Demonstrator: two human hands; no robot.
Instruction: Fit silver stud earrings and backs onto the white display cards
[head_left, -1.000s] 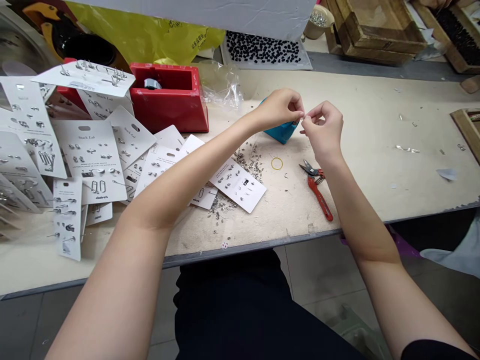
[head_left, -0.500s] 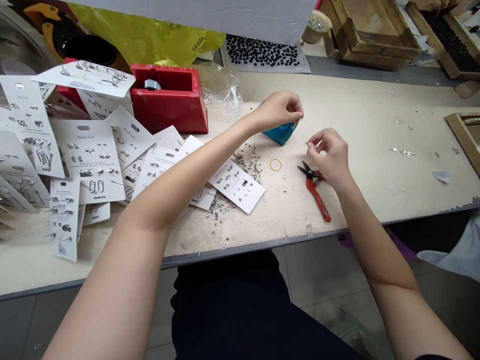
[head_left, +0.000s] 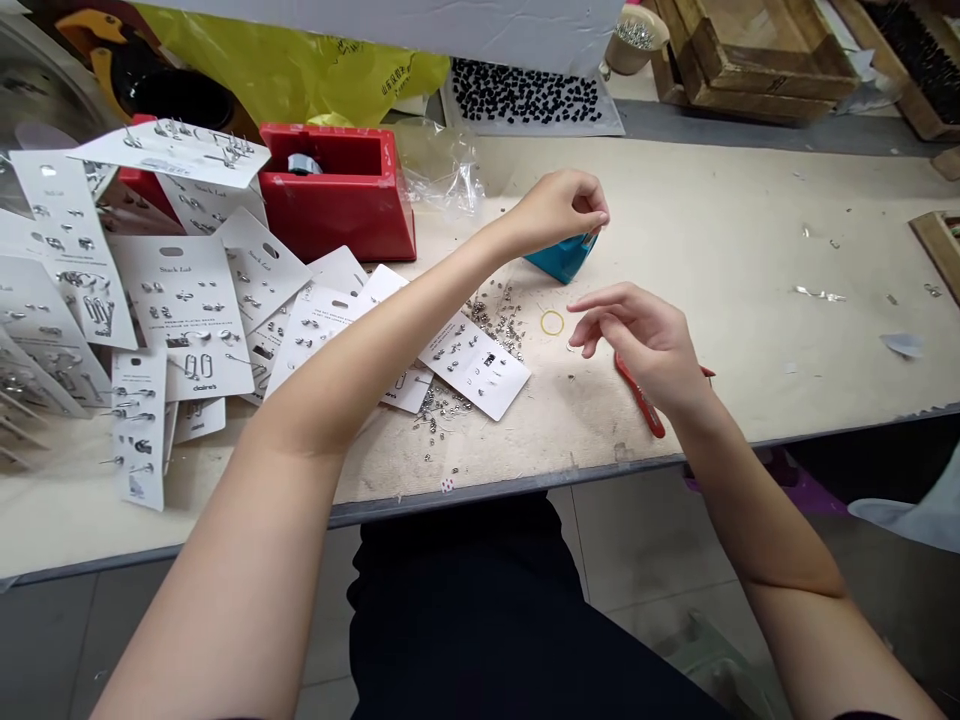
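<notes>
My left hand [head_left: 566,208] is closed in a pinch directly above a small teal block-like object [head_left: 562,260], its fingertips at the object's upper right edge. What the pinch holds, if anything, is too small to make out. My right hand [head_left: 637,340] hovers with fingers loosely spread, nothing visible in them. Under it lie red-handled pruning shears [head_left: 637,395], partly covered by the hand. Just left of its fingertips are a thin yellow ring [head_left: 552,322] and a tiny curved bit of metal. Small metal earring backs [head_left: 499,325] are scattered around a white earring card [head_left: 480,375].
Many white cards of earrings [head_left: 191,310] are piled at the left, some leaning on a red tape dispenser [head_left: 337,210]. Behind are crumpled clear plastic [head_left: 442,175], a tray of black pieces [head_left: 525,100], a cup of metal bits [head_left: 634,45] and wooden trays [head_left: 757,60].
My right hand has gone from a pinch to spread fingers and moved left and down, now covering part of the shears. My left hand stays pinched above the teal object.
</notes>
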